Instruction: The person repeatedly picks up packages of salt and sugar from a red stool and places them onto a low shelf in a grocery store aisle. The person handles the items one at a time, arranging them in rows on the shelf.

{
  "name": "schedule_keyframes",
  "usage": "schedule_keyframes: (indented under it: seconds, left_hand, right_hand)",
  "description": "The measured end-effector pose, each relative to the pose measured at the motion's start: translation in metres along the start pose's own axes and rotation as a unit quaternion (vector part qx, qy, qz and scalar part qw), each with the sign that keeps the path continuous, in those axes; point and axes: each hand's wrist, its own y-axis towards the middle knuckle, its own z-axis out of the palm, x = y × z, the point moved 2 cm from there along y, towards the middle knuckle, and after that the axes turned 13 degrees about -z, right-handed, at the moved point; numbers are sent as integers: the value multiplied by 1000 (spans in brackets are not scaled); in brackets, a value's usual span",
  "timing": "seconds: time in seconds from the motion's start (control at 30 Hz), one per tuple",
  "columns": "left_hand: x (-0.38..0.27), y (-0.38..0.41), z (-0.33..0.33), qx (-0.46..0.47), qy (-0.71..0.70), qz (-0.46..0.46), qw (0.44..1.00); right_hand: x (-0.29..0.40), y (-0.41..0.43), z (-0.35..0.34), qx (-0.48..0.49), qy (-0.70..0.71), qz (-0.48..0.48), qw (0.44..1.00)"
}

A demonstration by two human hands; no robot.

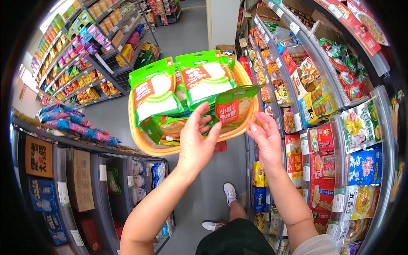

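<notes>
An orange plastic basket (140,145) filled with green resealable food pouches stands before me. Two green-and-white pouches (156,91) lie across its back. A darker green pouch with a red panel (235,110) leans upright at the basket's front right. My left hand (200,137) is over the basket's front edge, its fingers spread and curled beside that pouch; whether they touch it I cannot tell. My right hand (264,137) is just outside the basket's right rim, palm turned inwards, fingers apart and holding nothing. What supports the basket is mostly hidden beneath it.
On the right, close to my right arm, rise shelves (302,134) of packaged snacks. At left is a low shelf unit (105,149) with cartons and bagged goods; blue-and-pink packets (76,122) lie on top. Snack racks (105,63) stand farther back. Grey floor (197,191) shows around my feet.
</notes>
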Motion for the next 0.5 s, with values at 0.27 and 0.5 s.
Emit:
schedule_keyframes:
  seconds: [0.27, 0.5]
  left_hand:
    - [0, 39, 21, 9, 92, -56, 994]
    - [1, 39, 31, -30, 35, -50, 998]
  right_hand:
    - [-20, 18, -5, -5, 5, 23, 1000]
    - [-23, 19, -4, 8, -29, 8, 1000]
